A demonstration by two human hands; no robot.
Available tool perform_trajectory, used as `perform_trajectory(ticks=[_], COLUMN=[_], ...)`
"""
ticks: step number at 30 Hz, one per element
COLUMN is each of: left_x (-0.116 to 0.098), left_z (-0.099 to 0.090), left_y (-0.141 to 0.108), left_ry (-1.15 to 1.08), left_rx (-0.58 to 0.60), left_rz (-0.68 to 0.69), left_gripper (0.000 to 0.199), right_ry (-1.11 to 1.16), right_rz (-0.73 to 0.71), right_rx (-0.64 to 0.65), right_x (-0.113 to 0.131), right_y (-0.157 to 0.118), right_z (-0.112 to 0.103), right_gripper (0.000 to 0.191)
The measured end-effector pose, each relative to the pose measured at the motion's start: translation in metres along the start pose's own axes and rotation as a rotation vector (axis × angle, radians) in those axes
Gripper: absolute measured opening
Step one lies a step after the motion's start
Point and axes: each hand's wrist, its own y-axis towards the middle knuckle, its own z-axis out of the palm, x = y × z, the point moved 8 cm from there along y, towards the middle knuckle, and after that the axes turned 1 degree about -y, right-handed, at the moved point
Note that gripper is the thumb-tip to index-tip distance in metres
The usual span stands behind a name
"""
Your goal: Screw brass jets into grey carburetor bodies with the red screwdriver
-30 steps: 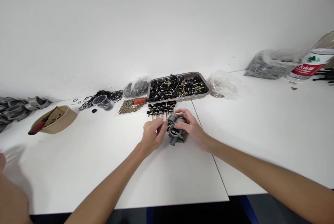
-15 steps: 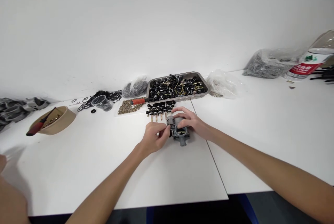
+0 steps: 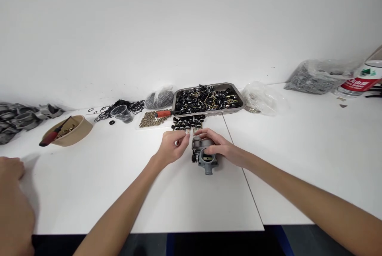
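Note:
A grey metal carburetor [image 3: 208,165] rests on the white table, its round bore facing me. My right hand [image 3: 219,146] is closed on it from the right, thumb at the top of the bore and fingers reaching over behind. My left hand [image 3: 174,146] is just left of the carburetor, apart from it, with thumb and fingertips pinched together. Whatever sits in that pinch is too small to make out. Right behind both hands stands a row of small black parts with brass stems [image 3: 188,123].
Behind the row lies a metal tray [image 3: 209,111] heaped with similar parts. Brass pieces [image 3: 152,119], a red-handled screwdriver [image 3: 163,113], a clear cup [image 3: 122,113] and a tan bowl [image 3: 79,132] line the left. Plastic bags [image 3: 259,97] lie right. Another person's hand [image 3: 12,168] is far left.
My left hand has drawn back from the carburetor's side and up toward the row of small parts. My right hand stays on the carburetor. The other person's hand has come further into view.

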Motion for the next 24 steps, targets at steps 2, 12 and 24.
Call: perform_trajectory(ticks=[2, 12, 24], left_x=[-0.001, -0.006, 0.004], left_z=[0.000, -0.001, -0.040], left_y=[0.000, -0.002, 0.000], left_ry=[0.042, 0.113, 0.230], left_rx=[-0.012, -0.044, -0.316], left_rz=[0.030, 0.147, 0.135], left_gripper=[0.041, 0.037, 0.030], right_ry=[-0.002, -0.068, 0.060], right_rz=[0.033, 0.150, 0.117], right_rx=[0.011, -0.049, -0.030], right_x=[0.001, 0.004, -0.003], right_y=[-0.001, -0.007, -0.001], right_z=[0.002, 0.006, -0.001], right_gripper=[0.053, 0.059, 0.042])
